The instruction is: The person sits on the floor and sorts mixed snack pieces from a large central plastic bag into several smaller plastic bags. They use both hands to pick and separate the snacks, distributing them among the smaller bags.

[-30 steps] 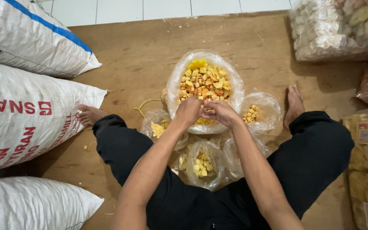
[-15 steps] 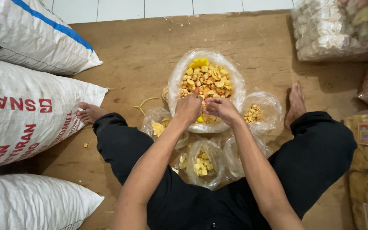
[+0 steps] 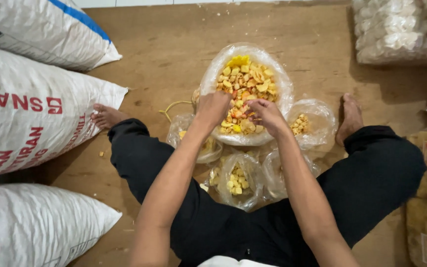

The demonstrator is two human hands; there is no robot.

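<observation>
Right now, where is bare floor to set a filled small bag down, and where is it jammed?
Open board floor lies between the big cracker bag, the white sacks and the bagged white crackers. A narrower strip runs by the right foot. Crowded: between the legs, where small bags pack together under the left hand and right hand.

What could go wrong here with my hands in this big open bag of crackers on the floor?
Both the left hand and the right hand reach into the big open bag, whose thin rim might sag and spill crackers onto the wooden floor. The small open bags crowd between the legs, so a knee shift could tip them. One crumb already lies loose.
</observation>
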